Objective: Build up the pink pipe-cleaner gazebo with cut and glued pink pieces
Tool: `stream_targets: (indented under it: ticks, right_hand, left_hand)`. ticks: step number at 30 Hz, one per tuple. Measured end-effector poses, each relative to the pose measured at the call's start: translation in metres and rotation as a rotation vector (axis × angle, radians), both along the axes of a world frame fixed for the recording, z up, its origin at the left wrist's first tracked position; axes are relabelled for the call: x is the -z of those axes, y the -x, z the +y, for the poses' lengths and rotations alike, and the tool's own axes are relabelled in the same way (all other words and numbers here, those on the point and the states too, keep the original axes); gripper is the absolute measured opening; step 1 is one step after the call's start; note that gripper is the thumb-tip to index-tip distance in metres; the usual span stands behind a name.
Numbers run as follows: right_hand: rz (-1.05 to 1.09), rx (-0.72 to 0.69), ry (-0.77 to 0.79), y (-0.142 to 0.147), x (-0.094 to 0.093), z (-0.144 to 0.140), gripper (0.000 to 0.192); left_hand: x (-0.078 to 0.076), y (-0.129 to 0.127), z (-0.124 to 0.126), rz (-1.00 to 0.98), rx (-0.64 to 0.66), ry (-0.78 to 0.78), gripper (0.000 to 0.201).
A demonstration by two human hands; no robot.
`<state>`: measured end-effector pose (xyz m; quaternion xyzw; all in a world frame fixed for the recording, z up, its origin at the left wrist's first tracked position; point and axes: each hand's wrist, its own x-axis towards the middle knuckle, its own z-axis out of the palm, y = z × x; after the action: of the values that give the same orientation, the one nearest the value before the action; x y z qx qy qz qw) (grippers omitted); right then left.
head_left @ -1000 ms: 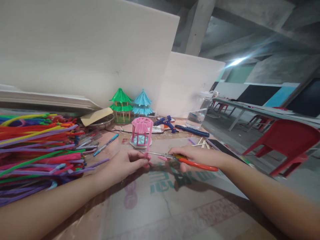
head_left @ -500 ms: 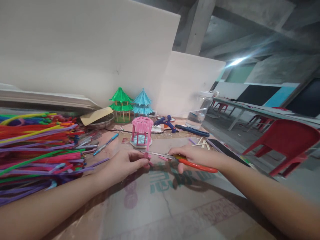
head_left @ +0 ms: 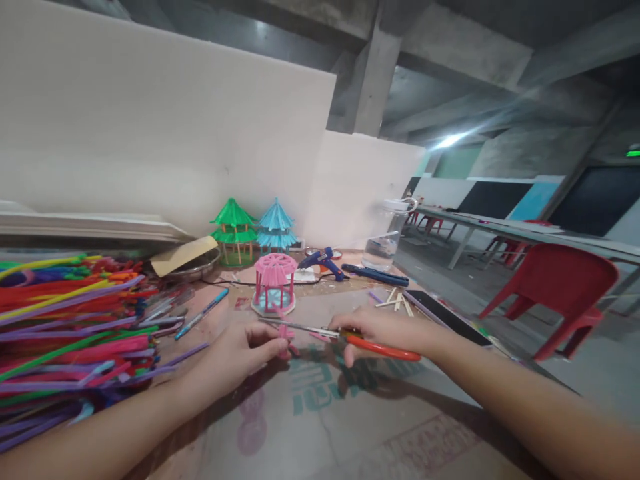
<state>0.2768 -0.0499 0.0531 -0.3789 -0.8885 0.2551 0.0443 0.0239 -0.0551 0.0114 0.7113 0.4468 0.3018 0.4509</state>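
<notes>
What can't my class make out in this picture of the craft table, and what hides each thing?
All in the head view:
- Pink pipe cleaner: the gripped part, hidden by the left hand.
- Orange-handled scissors: part of the handles, behind the right hand.
- Metal bowl: much of its inside, under the yellow sheet.
- Blue pavilion model: its base, behind the pink pavilion model.
- Pipe-cleaner bundle: cut off by the left edge.

Pink strip [head_left: 285, 331]: shorter, tall 12-o'clock length gone above left hand [head_left: 245, 348] | table [head_left: 280, 437]: shifts toward 7 o'clock in view
</notes>
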Motion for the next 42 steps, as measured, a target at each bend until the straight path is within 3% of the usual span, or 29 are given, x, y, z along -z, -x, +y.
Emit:
stream_targets:
  ticks: [5, 10, 13, 18, 21, 27, 34, 38, 42]
  right_hand:
    - [0.010, -0.009, -0.020, -0.015, -0.001, 0.012, 0.024]
    - [-0.208, 0.015, -0.102, -0.029, -0.013, 0.017, 0.034]
    - [-0.297, 0.020, -0.091, -0.026, -0.017, 0.008, 0.039]
    - [-0.351, 0.000, -0.214, -0.007, -0.009, -0.015, 0.024]
    - [-0.369, -0.020, -0.317, -0.001, -0.005, -0.023, 0.028]
    - [-0.329, -0.106, -0.324, -0.002, -0.008, -0.023, 0.035]
    - [0.024, 0.170, -0.352, 0.030, 0.003, -0.016, 0.023]
    - [0.003, 0.225, -0.340, 0.056, 0.003, 0.000, 0.020]
    - [-0.087, 0.244, -0.281, 0.072, 0.003, 0.020, 0.032]
  left_hand:
    - [-0.004, -0.001, -0.002, 0.049, -0.025, -0.036, 0.033]
    - [-0.008, 0.004, 0.004, -0.065, -0.246, -0.050, 0.036]
    - [-0.011, 0.007, 0.009, -0.052, -0.315, -0.101, 0.035]
    - [-0.018, 0.002, 0.006, -0.025, -0.311, -0.112, 0.032]
    - [-0.019, -0.001, 0.003, -0.036, -0.294, -0.084, 0.030]
    - [-0.012, 0.000, 0.006, -0.106, -0.250, -0.017, 0.031]
    - [-0.003, 0.000, 0.006, -0.254, -0.151, 0.052, 0.032]
    - [-0.001, 0.002, 0.010, -0.212, -0.144, 0.009, 0.033]
    - [-0.002, 0.003, 0.011, -0.136, -0.144, -0.049, 0.034]
